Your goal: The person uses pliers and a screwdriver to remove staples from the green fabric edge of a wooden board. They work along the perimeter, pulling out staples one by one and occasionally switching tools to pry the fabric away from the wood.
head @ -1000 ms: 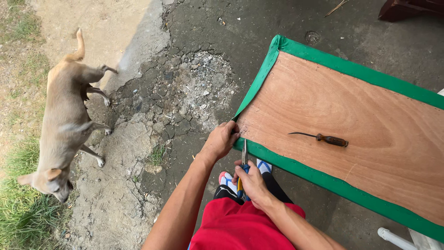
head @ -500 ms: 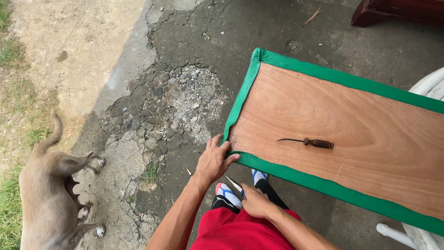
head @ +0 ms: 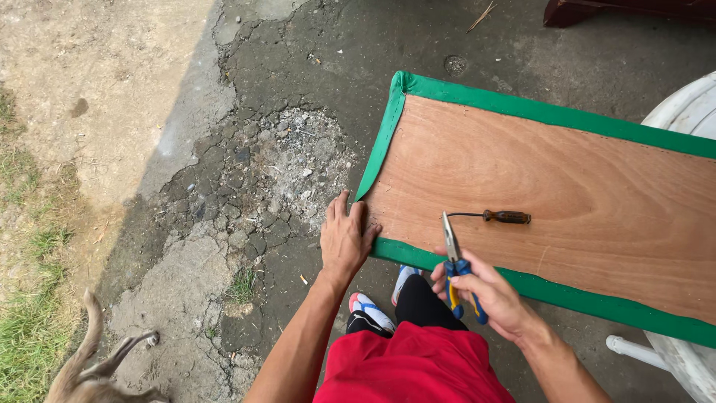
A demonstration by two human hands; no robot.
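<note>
Head view: nearest, the right hand (head: pixel 488 295) has its grip closed round blue-and-yellow long-nose pliers (head: pixel 455 261), tips over the plywood board (head: pixel 567 194). The left hand (head: pixel 344 237) presses flat, fingers spread, on the board's near corner, holding nothing. Beyond lies an awl (head: pixel 494 216). The green fabric edging (head: pixel 388 134) could slip loose if that hand's pressure eases, I judge.

One head camera looks steeply down from close above, facing the wooden board (head: pixel 552 201) and cracked ground (head: pixel 246 186).
</note>
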